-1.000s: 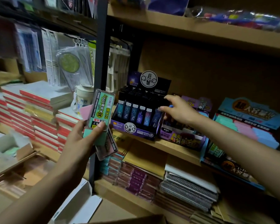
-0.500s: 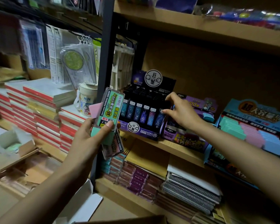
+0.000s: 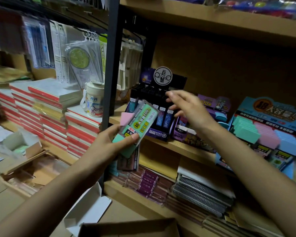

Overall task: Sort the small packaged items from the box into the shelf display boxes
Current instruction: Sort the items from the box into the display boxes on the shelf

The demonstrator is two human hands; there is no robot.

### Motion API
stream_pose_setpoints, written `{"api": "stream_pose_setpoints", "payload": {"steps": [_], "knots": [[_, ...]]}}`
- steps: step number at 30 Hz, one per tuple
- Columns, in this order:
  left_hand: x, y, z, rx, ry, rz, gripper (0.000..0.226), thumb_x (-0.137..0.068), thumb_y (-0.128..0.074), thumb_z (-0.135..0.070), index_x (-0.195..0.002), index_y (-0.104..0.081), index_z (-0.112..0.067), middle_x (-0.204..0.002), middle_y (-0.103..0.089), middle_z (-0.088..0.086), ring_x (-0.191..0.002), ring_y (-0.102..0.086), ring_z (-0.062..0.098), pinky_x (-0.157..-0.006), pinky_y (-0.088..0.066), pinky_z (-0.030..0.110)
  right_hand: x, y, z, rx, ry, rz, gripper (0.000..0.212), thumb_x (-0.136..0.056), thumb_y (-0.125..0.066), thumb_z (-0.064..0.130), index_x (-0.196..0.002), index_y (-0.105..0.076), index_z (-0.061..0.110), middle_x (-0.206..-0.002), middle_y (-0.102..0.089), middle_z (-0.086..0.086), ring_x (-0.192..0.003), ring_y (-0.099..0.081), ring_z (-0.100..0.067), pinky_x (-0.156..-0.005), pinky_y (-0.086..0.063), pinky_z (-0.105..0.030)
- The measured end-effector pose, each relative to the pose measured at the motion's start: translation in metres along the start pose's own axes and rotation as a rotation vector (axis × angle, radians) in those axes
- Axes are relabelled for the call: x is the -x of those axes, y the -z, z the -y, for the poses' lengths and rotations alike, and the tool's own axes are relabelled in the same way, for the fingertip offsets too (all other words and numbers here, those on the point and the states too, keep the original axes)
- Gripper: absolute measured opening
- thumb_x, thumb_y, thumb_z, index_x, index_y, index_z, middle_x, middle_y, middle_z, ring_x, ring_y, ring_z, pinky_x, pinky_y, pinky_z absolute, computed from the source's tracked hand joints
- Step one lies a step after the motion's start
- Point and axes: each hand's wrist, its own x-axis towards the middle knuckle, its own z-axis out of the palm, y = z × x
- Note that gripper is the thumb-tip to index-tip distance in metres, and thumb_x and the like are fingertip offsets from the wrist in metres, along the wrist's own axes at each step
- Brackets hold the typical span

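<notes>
My left hand (image 3: 109,144) grips a small stack of packaged erasers (image 3: 140,120), a green one on top and pink and darker ones behind it, held in front of the shelf post. My right hand (image 3: 188,110) hovers with loose, spread fingers and nothing in it, just in front of the dark purple display box (image 3: 154,134) of upright lead tubes. To its right stand a purple display box (image 3: 188,135) and a blue display box (image 3: 270,117) with green, pink and blue erasers. The brown cardboard box (image 3: 126,227) lies at the bottom edge.
Stacks of red-edged notebooks (image 3: 46,108) and a white cup (image 3: 93,100) fill the left shelf. Packets hang on hooks above them. Spiral notebooks (image 3: 202,195) lie on the lower shelf. A black shelf post (image 3: 112,65) rises between the bays. Open cartons (image 3: 24,161) sit on the left.
My right hand has pulled back from the gap between the dark and purple display boxes and now hovers open. My left hand has tilted the eraser stack and moved it right.
</notes>
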Motion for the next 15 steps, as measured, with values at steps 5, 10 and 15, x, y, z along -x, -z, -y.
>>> {"api": "stream_pose_setpoints", "payload": {"steps": [5, 10, 15], "knots": [[0.0, -0.016, 0.012, -0.087, 0.066, 0.095, 0.039, -0.065, -0.073, -0.033, -0.101, -0.064, -0.021, -0.095, -0.072, 0.004, -0.085, -0.071, 0.017, -0.066, -0.058, 0.029, 0.045, -0.02, 0.0, -0.182, -0.062, 0.18, 0.01, -0.088, -0.062, 0.016, -0.097, -0.062, 0.021, -0.085, -0.068, 0.006, -0.075, -0.066, -0.002, -0.059, -0.049, -0.014], [-0.009, -0.038, 0.018, 0.042, 0.001, -0.121, 0.047, -0.065, -0.072, -0.035, -0.108, -0.062, -0.019, -0.102, -0.072, 0.002, -0.098, -0.068, 0.02, -0.081, -0.054, 0.039, 0.075, -0.016, -0.022, -0.491, -0.226, -0.128, 0.008, -0.086, -0.063, 0.011, -0.092, -0.058, 0.013, -0.091, -0.07, -0.007, -0.084, -0.069, -0.016, -0.067, -0.056, -0.025], [-0.016, -0.062, 0.02, 0.177, -0.043, -0.222, 0.025, -0.08, -0.065, -0.026, -0.101, -0.061, -0.014, -0.097, -0.073, 0.006, -0.091, -0.07, 0.023, -0.062, -0.057, 0.029, 0.104, -0.021, -0.04, -0.473, -0.327, -0.05, 0.016, -0.081, -0.069, 0.014, -0.083, -0.054, 0.011, -0.091, -0.07, -0.011, -0.078, -0.069, -0.014, -0.067, -0.054, -0.022]]}}
